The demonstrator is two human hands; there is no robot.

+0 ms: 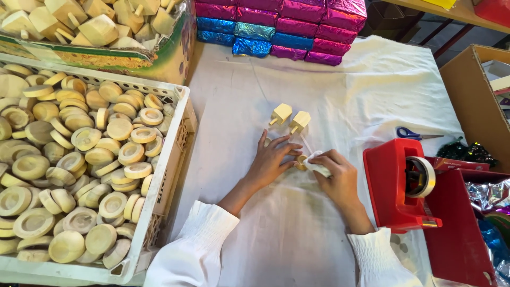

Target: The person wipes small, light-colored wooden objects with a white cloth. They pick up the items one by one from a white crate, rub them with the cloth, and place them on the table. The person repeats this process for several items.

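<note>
Craft packing workshop: crate of wooden discs [79, 170], foil-wrapped boxes [281, 26], tape dispenser [404, 186].

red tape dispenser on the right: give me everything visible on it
The red tape dispenser is a blocky, glossy plastic body standing upright on the white cloth, right of the right hand. A roll of clear tape sits in its slot, turned edge-on to the camera. A metal cutter strip shows at its lower front edge. Neither hand touches it. A red tray lies against its right side.

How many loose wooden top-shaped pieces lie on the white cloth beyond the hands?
2: the left wooden piece and the right wooden piece lie side by side just beyond the fingers. Hands may hide others.
</note>
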